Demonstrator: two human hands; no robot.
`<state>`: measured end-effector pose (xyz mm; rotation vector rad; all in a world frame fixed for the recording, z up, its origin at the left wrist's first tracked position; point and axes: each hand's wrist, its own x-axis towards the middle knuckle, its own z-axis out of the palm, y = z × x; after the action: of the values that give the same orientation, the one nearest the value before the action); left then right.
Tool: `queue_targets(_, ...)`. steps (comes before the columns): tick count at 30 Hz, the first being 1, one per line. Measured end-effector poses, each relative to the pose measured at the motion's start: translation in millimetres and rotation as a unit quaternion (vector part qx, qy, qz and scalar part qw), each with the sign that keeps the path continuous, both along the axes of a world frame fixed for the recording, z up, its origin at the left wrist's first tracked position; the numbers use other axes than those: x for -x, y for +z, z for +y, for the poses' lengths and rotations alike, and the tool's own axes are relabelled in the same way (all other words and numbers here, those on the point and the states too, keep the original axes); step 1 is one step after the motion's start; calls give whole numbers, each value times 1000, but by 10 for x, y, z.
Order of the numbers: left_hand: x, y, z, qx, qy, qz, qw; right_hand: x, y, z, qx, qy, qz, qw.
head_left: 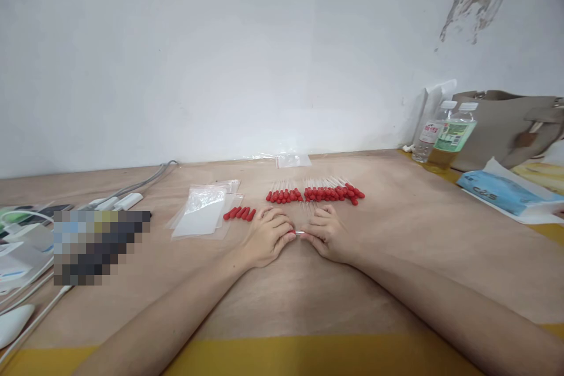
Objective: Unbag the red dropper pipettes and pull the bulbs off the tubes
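Just above the tabletop, my left hand [268,238] pinches a red rubber bulb, mostly hidden by the fingers. My right hand [328,235] is closed on a thin clear tube [300,232] that bridges the small gap between both hands. Whether tube and bulb are joined I cannot tell. Several loose red bulbs [239,214] lie left of my left hand. Beyond my hands lie two groups of red-bulbed droppers, a left group [284,195] and a larger right group [330,192], clear stems pointing to the wall. A few bare clear tubes [308,207] lie between my hands and the droppers.
Clear zip bags [200,214] are stacked at left, with another bag [293,160] by the wall. Cables, a white power strip [127,202] and a blurred-out item [101,247] occupy the far left. Two bottles [449,135], a tissue pack [506,191] and a grey bag [497,129] stand right.
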<state>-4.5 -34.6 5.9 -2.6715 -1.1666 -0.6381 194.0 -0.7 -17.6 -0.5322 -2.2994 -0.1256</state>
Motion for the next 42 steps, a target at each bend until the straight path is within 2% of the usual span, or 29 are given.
queue_targets(8, 5, 32, -36, 16, -16, 10, 1000, -56, -4, 15, -94, 28, -22, 995)
queue_targets(17, 24, 53, -66, 41, -36, -4, 999, -155, 49, 5, -219, 39, -82, 971)
queue_targets(22, 17, 34, -64, 55, -43, -14, 997, -178, 96, -11, -261, 50, -98, 959)
queue_targets(25, 95, 31, -63, 63, -40, -14, 997, -264, 130, -19, -272, 58, -95, 956)
queue_targets(28, 252, 29, -41, 60, 9, -41, 997, -403, 137, 20, -243, 27, -57, 968)
queue_targets(30, 350, 31, -10, 57, 47, -69, 995, -455, 118, 60, -191, -43, -6, 981)
queue_targets(34, 480, 71, 82, 37, 87, -143, 985, -389, 36, 125, -25, -146, 33, 988)
queue_targets(38, 723, 161, 166, -14, 225, -216, 950, -303, -17, 183, 126, -187, 67, 972)
queue_targets(40, 884, 197, 192, -6, 286, -213, 934, -268, 13, 206, 153, -196, 95, 964)
queue_targets(42, 1015, 207, 216, 5, 323, -207, 924, -204, 79, 217, 134, -200, 97, 966)
